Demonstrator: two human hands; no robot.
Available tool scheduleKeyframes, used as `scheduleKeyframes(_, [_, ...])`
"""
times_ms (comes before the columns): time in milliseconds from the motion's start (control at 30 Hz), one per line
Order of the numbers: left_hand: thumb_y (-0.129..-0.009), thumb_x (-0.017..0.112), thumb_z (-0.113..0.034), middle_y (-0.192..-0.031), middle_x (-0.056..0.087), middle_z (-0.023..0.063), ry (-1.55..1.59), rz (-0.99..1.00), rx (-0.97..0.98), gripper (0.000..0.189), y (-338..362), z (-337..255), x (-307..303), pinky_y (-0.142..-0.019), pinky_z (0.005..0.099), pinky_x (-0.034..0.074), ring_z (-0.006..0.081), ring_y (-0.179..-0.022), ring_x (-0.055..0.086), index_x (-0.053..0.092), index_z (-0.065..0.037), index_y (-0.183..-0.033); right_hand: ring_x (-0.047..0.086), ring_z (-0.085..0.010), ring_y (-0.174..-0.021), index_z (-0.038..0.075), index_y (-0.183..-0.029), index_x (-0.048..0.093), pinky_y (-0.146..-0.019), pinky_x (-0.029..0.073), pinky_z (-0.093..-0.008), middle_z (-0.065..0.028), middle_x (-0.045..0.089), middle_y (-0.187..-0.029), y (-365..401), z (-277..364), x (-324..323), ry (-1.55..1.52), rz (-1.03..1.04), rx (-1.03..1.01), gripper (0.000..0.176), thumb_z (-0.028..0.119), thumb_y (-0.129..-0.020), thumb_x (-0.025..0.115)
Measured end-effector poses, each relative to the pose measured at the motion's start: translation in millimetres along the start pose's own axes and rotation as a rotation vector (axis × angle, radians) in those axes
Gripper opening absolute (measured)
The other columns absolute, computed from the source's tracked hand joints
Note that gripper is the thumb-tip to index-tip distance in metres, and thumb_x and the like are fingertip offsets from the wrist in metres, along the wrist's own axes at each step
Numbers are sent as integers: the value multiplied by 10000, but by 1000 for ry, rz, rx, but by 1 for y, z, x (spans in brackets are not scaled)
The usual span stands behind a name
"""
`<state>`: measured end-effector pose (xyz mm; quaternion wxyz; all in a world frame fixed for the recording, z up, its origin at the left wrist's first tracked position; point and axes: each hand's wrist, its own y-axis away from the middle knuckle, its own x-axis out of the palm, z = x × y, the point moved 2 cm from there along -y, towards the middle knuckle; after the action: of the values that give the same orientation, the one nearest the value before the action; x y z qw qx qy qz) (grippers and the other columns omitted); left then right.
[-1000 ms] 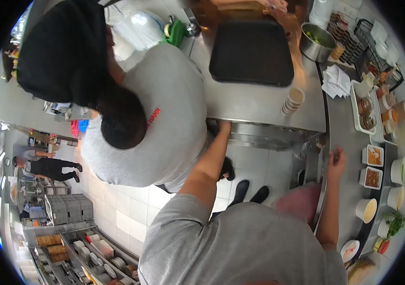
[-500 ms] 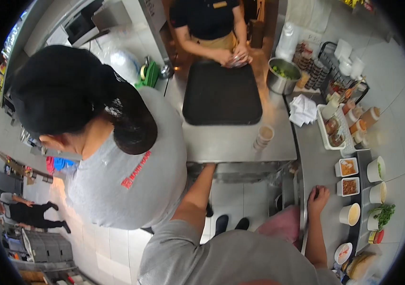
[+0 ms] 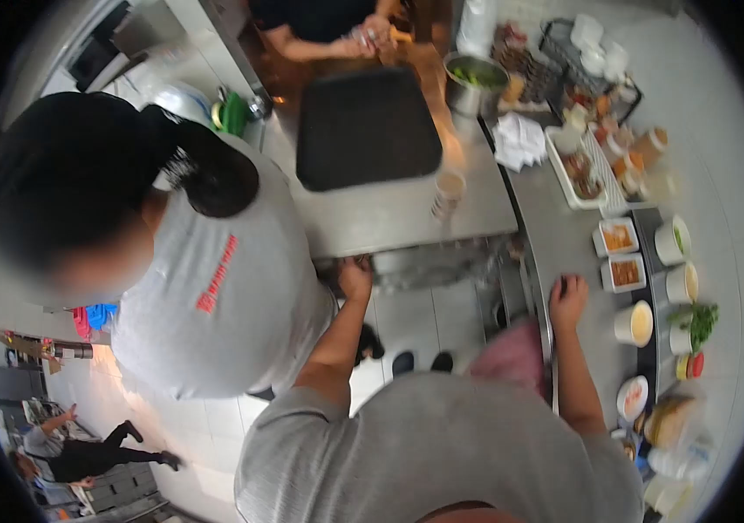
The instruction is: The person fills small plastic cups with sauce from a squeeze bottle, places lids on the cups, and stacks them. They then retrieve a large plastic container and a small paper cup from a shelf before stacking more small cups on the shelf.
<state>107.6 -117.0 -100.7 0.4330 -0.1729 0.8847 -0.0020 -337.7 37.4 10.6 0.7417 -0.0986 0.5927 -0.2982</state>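
My left hand [image 3: 354, 277] is at the front edge of the steel counter [image 3: 381, 225], just below its top. Its fingers are curled there, and whatever they hold, if anything, is hidden. On the side counter [image 3: 520, 185] to the right rests my right hand [image 3: 568, 301], closed, with a dark spot at its fingers that I cannot make out. Nearest to it are two white dishes of food, one with an orange filling [image 3: 616, 237] and one with a brown filling [image 3: 625, 274], and a tub of pale yellow food [image 3: 634, 323].
A co-worker in a grey shirt [image 3: 224, 288] stands close on my left. Another person's hands [image 3: 372, 37] are beyond the black tray [image 3: 368, 131]. A stack of cups [image 3: 448, 193], a steel pot [image 3: 475, 83], a crumpled white cloth [image 3: 520, 141] and sauce bottles [image 3: 642, 152] stand around.
My left hand has come out from under the counter edge into sight. My right hand stays on the side counter. The co-worker's head has turned, and the view has shifted.
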Motion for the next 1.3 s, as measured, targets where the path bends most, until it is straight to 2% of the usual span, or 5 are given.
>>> scheduleKeyframes(167, [-743,767,-288,-1078,577,194,341,110,392,661,90,-75,-44,-847,415,475,369,-975,572,496,-19,-1282,517,-361,-924,13,-946,583,-822,415,-448,-167,555,-970,0,2,0,-7,-57,-37,163,124,-827,589])
scheduleKeyframes(367, [-713,803,-213,-1099,586,155,562,-188,790,651,4,-232,-125,-821,377,478,314,-952,587,515,-50,-1274,512,-359,-932,13,-952,586,-826,415,-446,-167,555,-976,1,0,3,-19,-58,-37,165,116,-824,595])
scheduleKeyframes(467, [-707,793,-238,-1106,585,155,379,-9,820,641,-33,-259,-108,-864,391,454,317,-988,582,530,-64,-1265,512,-360,-932,15,-945,585,-825,415,-444,-167,553,-974,3,-4,5,-15,-67,-41,156,110,-822,594])
scheduleKeyframes(1100, [-712,784,-326,-1278,506,211,565,-105,838,864,-37,-243,-67,-976,453,354,368,-1154,478,351,-17,-1392,507,-371,-904,10,-956,582,-800,408,-451,-175,563,-968,3,2,5,55,-6,-74,158,117,-842,557])
scheduleKeyframes(1300, [-768,743,-145,-1155,548,212,720,-122,834,532,29,-188,-60,-906,437,419,376,-1056,529,475,18,-1198,491,-383,-886,-1,-915,552,-793,402,-463,-189,528,-935,1,-4,8,73,-30,-94,125,94,-834,552])
